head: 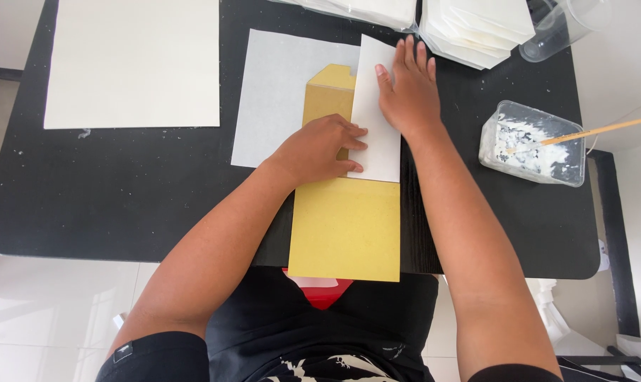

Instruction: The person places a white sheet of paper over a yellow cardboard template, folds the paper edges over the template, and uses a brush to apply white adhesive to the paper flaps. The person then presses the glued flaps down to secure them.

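Pressing flat, open-palmed, the left hand point(320, 150) and right hand point(407, 88) hide part of a white paper sheet point(374, 138) over a gold paper envelope point(345, 226), gripping nothing.

The left hand point(320, 150) lies flat on a white paper strip point(376, 113) and the yellow envelope point(345, 226) under it, at the centre of the black table point(122, 191). The right hand point(407, 90) presses the strip's upper end, fingers point(409, 53) extended toward 12 o'clock. At 3 o'clock stands a clear paste tub point(533, 145) holding a wooden stick point(596, 131); at 10 o'clock lies a large cream sheet point(133, 64).
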